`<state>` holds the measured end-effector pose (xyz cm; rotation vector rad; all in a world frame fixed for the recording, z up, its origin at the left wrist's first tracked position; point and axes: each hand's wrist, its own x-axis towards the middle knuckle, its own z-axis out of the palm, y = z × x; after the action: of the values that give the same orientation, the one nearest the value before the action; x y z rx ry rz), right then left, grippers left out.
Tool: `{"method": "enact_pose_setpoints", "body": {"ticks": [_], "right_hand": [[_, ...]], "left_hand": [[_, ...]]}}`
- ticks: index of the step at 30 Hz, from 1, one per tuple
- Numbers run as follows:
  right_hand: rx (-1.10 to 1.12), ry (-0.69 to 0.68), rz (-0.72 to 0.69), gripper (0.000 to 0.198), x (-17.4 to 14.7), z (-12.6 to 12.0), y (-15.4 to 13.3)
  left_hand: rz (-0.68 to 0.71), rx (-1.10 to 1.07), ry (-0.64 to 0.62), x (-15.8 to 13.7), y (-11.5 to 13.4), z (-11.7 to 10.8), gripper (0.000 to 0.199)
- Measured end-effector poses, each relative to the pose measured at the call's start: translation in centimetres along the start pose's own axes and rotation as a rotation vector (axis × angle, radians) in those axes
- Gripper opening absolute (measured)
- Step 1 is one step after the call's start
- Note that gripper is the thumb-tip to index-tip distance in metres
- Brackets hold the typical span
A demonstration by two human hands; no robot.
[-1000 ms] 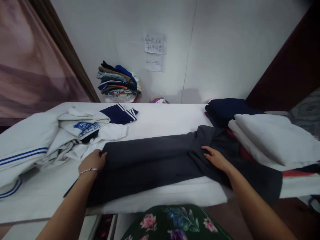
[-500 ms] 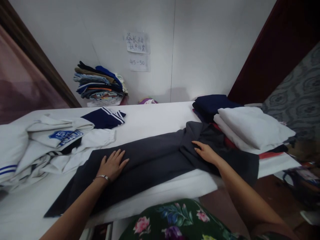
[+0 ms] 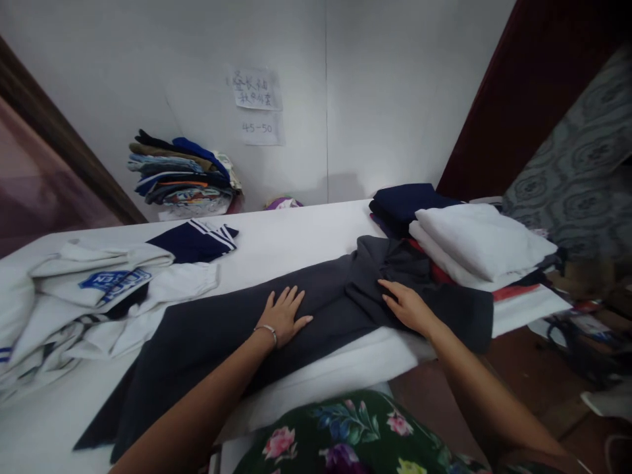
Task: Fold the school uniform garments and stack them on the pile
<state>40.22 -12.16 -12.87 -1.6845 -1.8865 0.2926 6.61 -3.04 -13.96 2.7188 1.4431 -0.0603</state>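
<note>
A long dark grey garment (image 3: pixel 222 329) lies stretched across the table, narrow and bunched in creases toward its right part. My left hand (image 3: pixel 286 316), with a bracelet at the wrist, rests flat on the middle of the cloth, fingers spread. On the creased part lies my right hand (image 3: pixel 405 304), its thumb and forefinger stretched out and apart; the other fingers are partly hidden. Neither hand has cloth gathered in it that I can see.
White and navy clothes (image 3: pixel 118 276) lie loosely at the left. Folded white clothes (image 3: pixel 484 240) and a navy folded pile (image 3: pixel 409 201) sit at the right. A stack of folded clothes (image 3: pixel 182 174) stands at the back of the white table (image 3: pixel 296 237), near paper signs (image 3: pixel 257 99).
My left hand has slid right along the grey garment, toward my right hand. My right hand stays on the creased part. The whole view has shifted slightly.
</note>
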Motion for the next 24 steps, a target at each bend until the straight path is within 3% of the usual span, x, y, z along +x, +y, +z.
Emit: {"method": "enact_pose_setpoints", "body": {"ticks": [3, 6, 8, 13, 17, 20, 24], "right_hand": [[-0.066, 0.213, -0.029, 0.038, -2.1, -2.9, 1.3], [-0.200, 0.457, 0.047, 0.040, -4.9, -6.1, 4.3], [-0.294, 0.530, 0.111, 0.043, -6.8, -7.8, 6.6], [-0.443, 0.444, 0.137, 0.044, -9.4, -9.9, 10.3], [-0.421, 0.434, 0.108, 0.024, -9.1, -10.6, 10.3], [-0.205, 0.402, 0.187, 0.020, -9.0, -11.1, 8.1], [0.365, 0.166, 0.409, 0.024, -9.5, -12.6, 1.5]], "left_hand": [[0.015, 0.023, 0.005, 0.1, -0.2, 1.2, 0.070], [0.016, 0.057, 0.008, 0.1, -0.5, 1.1, 0.071], [0.010, 0.073, 0.007, 0.2, -0.5, 0.9, 0.070], [0.008, 0.090, -0.008, 0.5, -0.6, 1.1, 0.070], [0.013, 0.098, 0.013, 0.5, -0.7, 1.3, 0.071], [0.026, 0.084, 0.044, 0.3, -0.7, 1.3, 0.071], [0.025, 0.063, 0.047, 0.3, -0.6, 1.0, 0.070]]}}
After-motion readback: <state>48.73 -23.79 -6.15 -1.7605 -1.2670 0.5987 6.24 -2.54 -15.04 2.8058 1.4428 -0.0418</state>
